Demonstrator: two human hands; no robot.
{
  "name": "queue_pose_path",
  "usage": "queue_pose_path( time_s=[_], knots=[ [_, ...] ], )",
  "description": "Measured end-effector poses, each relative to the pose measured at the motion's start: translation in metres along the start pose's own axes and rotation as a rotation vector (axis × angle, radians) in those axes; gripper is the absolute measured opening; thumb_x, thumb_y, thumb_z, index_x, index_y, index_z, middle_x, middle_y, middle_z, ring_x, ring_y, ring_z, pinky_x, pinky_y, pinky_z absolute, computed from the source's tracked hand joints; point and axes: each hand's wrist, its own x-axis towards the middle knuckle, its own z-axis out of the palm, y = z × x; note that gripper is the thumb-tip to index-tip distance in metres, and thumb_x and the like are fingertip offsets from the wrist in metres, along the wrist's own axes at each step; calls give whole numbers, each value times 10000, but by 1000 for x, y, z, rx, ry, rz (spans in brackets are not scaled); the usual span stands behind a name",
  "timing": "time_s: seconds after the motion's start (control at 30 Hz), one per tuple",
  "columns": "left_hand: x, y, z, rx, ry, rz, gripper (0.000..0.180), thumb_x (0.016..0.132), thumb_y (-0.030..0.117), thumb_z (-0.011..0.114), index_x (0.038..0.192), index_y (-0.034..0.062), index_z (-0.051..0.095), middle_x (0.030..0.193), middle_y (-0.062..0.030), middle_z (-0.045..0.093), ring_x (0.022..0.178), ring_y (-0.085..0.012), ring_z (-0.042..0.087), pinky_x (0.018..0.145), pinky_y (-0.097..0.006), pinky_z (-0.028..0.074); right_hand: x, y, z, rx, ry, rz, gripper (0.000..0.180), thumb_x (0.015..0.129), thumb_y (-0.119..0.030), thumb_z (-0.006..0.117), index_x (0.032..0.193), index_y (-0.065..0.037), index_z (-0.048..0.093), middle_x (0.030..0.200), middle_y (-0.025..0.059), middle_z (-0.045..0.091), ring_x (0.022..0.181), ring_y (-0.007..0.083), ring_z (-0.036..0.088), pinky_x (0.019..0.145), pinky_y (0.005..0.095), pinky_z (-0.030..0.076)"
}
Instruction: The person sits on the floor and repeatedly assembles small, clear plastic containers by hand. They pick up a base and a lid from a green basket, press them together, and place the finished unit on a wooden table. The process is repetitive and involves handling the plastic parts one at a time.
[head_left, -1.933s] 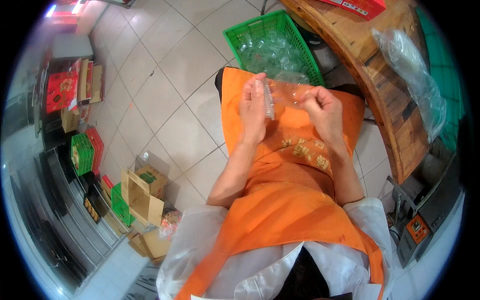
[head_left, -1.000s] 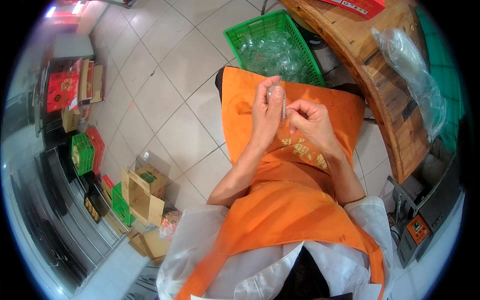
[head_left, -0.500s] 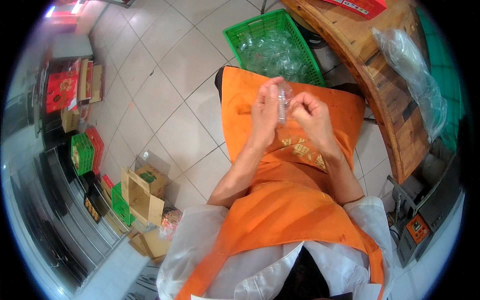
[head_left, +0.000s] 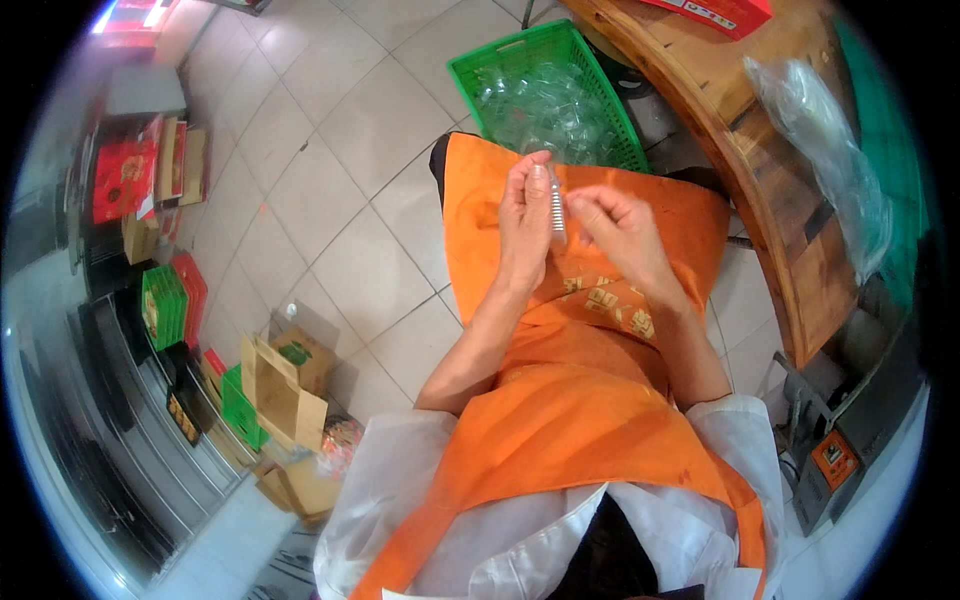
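Observation:
In front of the orange apron (head_left: 600,400), my left hand (head_left: 524,228) is closed around a small stack of clear plastic pieces (head_left: 557,212). Their ribbed edges show between my thumb and my right hand; whether they are cups or trays I cannot tell. My right hand (head_left: 622,235) is just to the right of the stack, fingers curled and pressed together. What sits in that pinch, if anything, is too small to make out. Just beyond both hands stands a green basket (head_left: 632,135) with many loose clear plastic pieces (head_left: 550,100) in it.
A curved wooden table (head_left: 745,150) runs along the right, bearing a clear plastic bag (head_left: 825,150) and a red box (head_left: 725,12). On the tiled floor to the left lie an open cardboard box (head_left: 285,395) and green crates (head_left: 165,305). A dark rack (head_left: 120,420) stands at the far left.
The plastic stack has turned so its ribbed edge shows more narrowly. My left hand has shifted slightly left. My right hand's fingers have moved a little, still beside the stack.

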Motion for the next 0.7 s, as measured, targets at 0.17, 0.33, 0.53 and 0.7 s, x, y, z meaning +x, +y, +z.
queue_pose_path(
  time_s=[0.17, 0.33, 0.53, 0.7],
  knots=[
    [-2, 2, 6, 63, -8, 52, 410, 872, 369, 394, 1091, 27, 447, 992, -80, 480, 897, -155, 469, 727, -272, 414, -10, -10, 1, 94, -96, 81, 95, 807, -81, 515, 811, 0, 565, 671, -26, 527, 521, 24, 452, 481, 153, 362],
    [-3, 0, 8, 64, -9, 69, 389, 867, 353, 418, 1086, 34, 453, 982, -72, 479, 881, -138, 464, 720, -266, 409, -12, -7, 4, 4, -38, 39, 99, 781, -76, 513, 803, 3, 569, 664, -25, 544, 527, 24, 471, 476, 168, 381],
    [-2, 0, 8, -57, -42, 40, 350, 867, 310, 438, 1079, 30, 439, 793, -2, 449, 653, -48, 429, 546, -180, 370, -12, -11, 3, 96, -39, 124, 97, 777, -57, 508, 804, 9, 574, 665, -9, 548, 516, 35, 484, 473, 169, 391],
    [-3, 4, 11, -159, -84, -45, 394, 861, 362, 430, 1077, 33, 447, 886, -40, 476, 761, -87, 474, 643, -208, 418, -12, -15, 2, 249, -54, 164, 99, 797, -79, 522, 765, -14, 589, 587, -9, 524, 470, 29, 464, 412, 156, 324]
  ],
)
